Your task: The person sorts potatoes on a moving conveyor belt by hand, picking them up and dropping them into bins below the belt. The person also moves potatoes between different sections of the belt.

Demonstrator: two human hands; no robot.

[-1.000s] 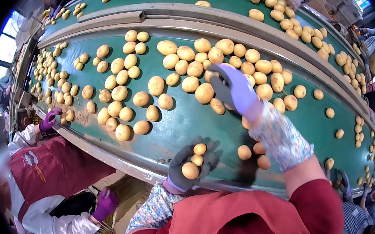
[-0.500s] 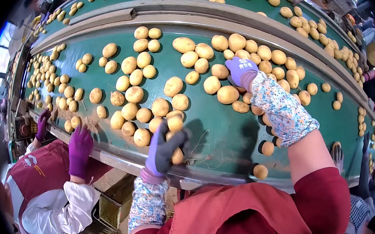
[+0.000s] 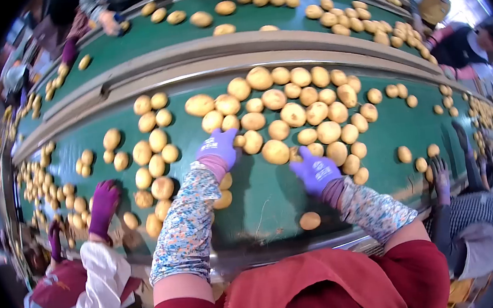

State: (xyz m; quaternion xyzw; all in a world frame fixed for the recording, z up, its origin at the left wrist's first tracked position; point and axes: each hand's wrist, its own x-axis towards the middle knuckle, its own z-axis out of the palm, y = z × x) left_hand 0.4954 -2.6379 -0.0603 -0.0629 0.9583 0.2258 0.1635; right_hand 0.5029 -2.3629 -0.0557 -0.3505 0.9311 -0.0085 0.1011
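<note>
Both my hands wear purple gloves with white print on the back, and reach over a green conveyor belt (image 3: 264, 211) of loose potatoes. My left hand (image 3: 217, 147) is stretched palm down by the left edge of the central cluster, its fingers apart and its fingertips at a potato (image 3: 212, 121). Lower right of it, my right hand (image 3: 317, 172) lies palm down with thumb and fingers spread, its fingertips against the near side of the cluster beside a potato (image 3: 275, 152). Both palms are hidden. A single potato (image 3: 310, 221) sits on the belt below my right hand.
At left, a co-worker's purple-gloved hand (image 3: 104, 206) hovers near other potatoes. A gloved hand (image 3: 440, 178) of another person is at right. Beyond a metal divider (image 3: 236, 51) runs a second belt (image 3: 146, 36) with potatoes and more people. The belt's metal edge passes before my body.
My left hand moved from the near edge, where it was among potatoes, forward to the cluster. My right hand drew back toward me. The view shifted, and more of the far belt shows.
</note>
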